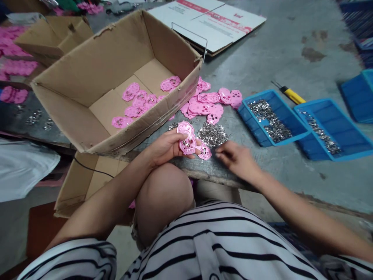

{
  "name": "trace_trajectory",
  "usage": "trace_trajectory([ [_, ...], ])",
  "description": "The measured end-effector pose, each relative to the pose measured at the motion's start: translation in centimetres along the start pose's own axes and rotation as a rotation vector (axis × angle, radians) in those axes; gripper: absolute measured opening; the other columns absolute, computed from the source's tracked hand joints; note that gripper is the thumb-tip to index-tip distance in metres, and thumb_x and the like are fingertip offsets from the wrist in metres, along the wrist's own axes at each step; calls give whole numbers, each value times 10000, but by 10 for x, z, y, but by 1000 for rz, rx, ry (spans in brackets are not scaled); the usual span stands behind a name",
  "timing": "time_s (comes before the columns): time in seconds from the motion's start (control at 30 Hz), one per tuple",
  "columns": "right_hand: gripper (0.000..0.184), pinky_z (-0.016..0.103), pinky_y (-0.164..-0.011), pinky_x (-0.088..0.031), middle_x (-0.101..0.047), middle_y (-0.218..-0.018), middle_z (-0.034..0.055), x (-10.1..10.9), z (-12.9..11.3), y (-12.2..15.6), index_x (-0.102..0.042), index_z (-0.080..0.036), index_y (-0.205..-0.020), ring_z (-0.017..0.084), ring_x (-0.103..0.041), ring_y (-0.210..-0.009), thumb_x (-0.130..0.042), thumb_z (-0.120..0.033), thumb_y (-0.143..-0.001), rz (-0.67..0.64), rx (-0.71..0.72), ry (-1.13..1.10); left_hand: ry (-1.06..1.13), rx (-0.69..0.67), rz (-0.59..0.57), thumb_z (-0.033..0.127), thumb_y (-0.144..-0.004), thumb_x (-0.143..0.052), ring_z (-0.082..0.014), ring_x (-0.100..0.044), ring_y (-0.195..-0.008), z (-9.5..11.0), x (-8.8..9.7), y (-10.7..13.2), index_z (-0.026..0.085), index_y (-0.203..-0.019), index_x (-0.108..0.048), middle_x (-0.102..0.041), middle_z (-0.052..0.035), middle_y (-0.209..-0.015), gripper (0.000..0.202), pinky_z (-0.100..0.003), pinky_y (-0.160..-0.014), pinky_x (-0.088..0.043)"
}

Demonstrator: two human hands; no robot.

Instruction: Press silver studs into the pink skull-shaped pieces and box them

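Observation:
My left hand is closed around a pink plastic part, held up at the table's front edge. A second pink part lies just right of it on the table. My right hand rests beside a loose pile of small silver metal pieces, fingers curled and pinched together; what they hold is too small to see. More pink parts lie heaped behind the pile.
An open cardboard box with several pink parts inside stands at the left. Two blue trays with silver pieces sit at the right, a yellow-handled tool behind them. Flattened cardboard lies farther back.

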State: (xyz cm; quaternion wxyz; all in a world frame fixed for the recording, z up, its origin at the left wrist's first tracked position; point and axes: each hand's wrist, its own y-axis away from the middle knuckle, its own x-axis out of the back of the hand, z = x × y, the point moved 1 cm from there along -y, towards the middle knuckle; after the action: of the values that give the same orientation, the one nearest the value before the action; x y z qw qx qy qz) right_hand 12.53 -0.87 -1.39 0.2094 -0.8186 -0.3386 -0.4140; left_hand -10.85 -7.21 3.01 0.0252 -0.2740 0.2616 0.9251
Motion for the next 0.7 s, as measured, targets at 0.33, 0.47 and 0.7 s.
trace_trajectory([
  [0.33, 201, 314, -707, -457, -668, -851, 78, -8, -2, -1, -673, -200, -883, 217, -608, -818, -481, -254, -905, -18, -3, 150, 50, -30, 10, 135, -874, -510, -271, -739, -795, 2, 4, 4, 107, -1281, -476, -741, -163, -954, 409, -376, -639, -616],
  [0.47, 226, 337, -724, -445, -656, -886, 100, 4, -2, -33, -685, -194, -918, 244, -584, -863, -469, -261, -907, 33, 25, 249, 23, -23, 74, 145, -845, -514, -260, -729, -679, 2, 8, 8, 78, -1183, -510, -738, -149, -822, 345, -310, -508, -578],
  [0.7, 195, 366, -770, -411, -634, -940, 126, -5, -7, -100, -714, -179, -912, 275, -524, -919, -526, -196, -863, -13, 75, 346, -32, -101, 181, 188, -790, -549, -232, -684, -536, 2, 12, 22, 123, -948, -521, -704, -98, -673, 173, -243, -385, -478],
])
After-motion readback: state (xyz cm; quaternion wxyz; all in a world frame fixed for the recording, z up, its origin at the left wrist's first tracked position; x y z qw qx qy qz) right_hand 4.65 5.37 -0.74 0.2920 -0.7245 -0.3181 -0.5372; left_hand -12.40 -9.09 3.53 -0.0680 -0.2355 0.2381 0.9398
